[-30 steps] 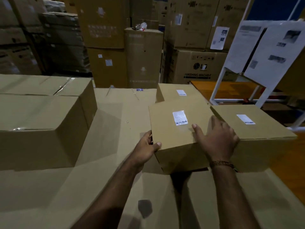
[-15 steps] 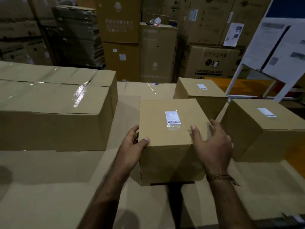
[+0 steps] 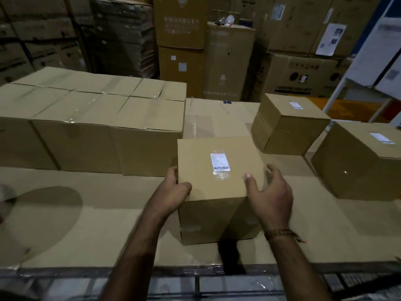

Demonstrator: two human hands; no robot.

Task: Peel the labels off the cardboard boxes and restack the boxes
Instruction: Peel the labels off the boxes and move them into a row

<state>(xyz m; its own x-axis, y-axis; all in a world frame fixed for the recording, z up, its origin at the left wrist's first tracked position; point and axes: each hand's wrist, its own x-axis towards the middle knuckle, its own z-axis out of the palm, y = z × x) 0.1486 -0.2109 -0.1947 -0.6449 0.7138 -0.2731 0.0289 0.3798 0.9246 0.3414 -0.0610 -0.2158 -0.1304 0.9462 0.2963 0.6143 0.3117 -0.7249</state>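
Note:
A small cardboard box [image 3: 208, 192] stands on the cardboard-covered surface [image 3: 97, 213] in front of me, with a white label [image 3: 219, 162] under clear tape on its top. My left hand [image 3: 174, 187] grips the box's left edge, thumb on top. On the right top edge rests my right hand [image 3: 269, 192], its thumb on the lid and its fingers spread beside the box. Two more small boxes carry labels: one behind to the right [image 3: 286, 127] and one at the far right [image 3: 358, 161].
A row of taped, unlabelled boxes [image 3: 91, 122] fills the left side, close to the held box. Tall stacks of large cartons [image 3: 180, 22] stand behind. A white frame with paper sheets [image 3: 373, 51] is at the right. The surface's near edge [image 3: 195, 268] runs below my arms.
The box has moved left, away from the far-right box and close to the taped row. My right hand has loosened, fingers now spread at the box's right side.

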